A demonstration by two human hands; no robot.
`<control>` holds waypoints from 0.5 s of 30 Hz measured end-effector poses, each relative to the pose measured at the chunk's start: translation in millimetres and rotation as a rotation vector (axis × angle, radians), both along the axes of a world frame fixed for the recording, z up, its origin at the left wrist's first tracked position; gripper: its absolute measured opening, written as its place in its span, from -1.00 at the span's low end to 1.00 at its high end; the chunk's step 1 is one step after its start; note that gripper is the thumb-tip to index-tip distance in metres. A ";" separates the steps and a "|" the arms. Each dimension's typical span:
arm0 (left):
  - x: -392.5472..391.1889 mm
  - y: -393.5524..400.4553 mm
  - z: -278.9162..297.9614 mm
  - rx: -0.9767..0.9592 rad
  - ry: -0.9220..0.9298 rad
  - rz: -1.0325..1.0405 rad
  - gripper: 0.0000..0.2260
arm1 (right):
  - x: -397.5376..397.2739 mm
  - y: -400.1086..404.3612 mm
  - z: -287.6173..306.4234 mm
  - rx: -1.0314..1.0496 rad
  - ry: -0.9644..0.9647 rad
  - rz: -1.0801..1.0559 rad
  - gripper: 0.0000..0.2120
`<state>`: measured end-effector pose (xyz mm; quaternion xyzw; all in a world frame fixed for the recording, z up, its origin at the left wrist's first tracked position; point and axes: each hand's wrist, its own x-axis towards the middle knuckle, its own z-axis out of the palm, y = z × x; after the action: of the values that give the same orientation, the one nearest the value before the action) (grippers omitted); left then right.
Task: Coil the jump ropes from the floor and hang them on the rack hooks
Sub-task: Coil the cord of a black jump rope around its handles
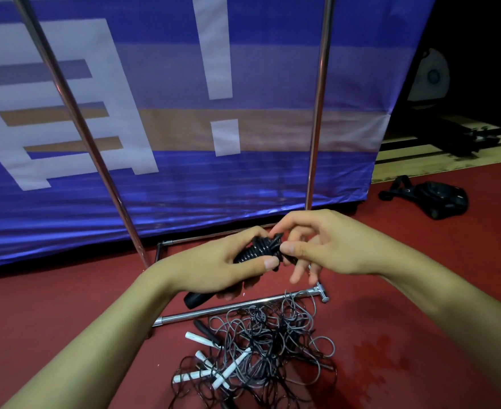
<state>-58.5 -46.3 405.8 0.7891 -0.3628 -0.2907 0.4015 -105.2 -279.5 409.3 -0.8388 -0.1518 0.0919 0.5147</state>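
A black jump rope [258, 251], wound in tight glossy coils around its handles, is gripped in the left hand [213, 267] above the red floor [420, 290], while its end is pinched by the right hand [317, 246]. Below, tangled grey and black ropes [261, 349] with white handles are heaped against the rack base [243, 305].

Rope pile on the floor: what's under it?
Red floor shows through the tangled rope pile; the rack's base bar runs under its far edge. The floor beneath the densest knots is covered.
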 end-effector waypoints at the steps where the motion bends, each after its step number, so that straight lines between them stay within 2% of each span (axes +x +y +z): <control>1: -0.5 -0.5 0.1 0.003 -0.004 0.001 -0.75 | 1.0 -1.3 0.9 -0.047 -0.055 -0.013 -0.82; 3: -1.6 -2.0 -0.3 0.011 -0.023 0.006 -0.68 | 3.5 -4.8 1.9 -0.221 -0.250 -0.027 -0.84; 5: -1.8 -2.6 0.1 0.012 -0.050 0.024 -0.56 | 6.2 -7.2 0.5 -0.248 -0.300 -0.025 -0.85; 7: -0.8 -1.7 2.4 0.012 -0.032 0.033 -0.46 | 5.4 -9.6 0.2 -0.060 -0.151 0.032 -0.86; 10: -1.3 0.7 7.3 0.013 0.088 -0.054 -0.46 | 1.5 -12.3 0.9 0.176 0.068 0.200 -0.85; 12: -3.5 0.2 9.7 0.022 0.140 -0.114 -0.51 | 0.4 -13.2 0.4 0.261 0.170 0.282 -0.84; 15: -7.3 -3.7 13.6 0.023 0.177 -0.148 -0.58 | 0.2 -14.4 -1.2 0.334 0.233 0.293 -0.82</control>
<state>-65.8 -50.1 419.4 0.7360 -0.3798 -0.3920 0.4004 -105.0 -293.9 408.1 -0.6948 -0.2245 0.2352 0.6415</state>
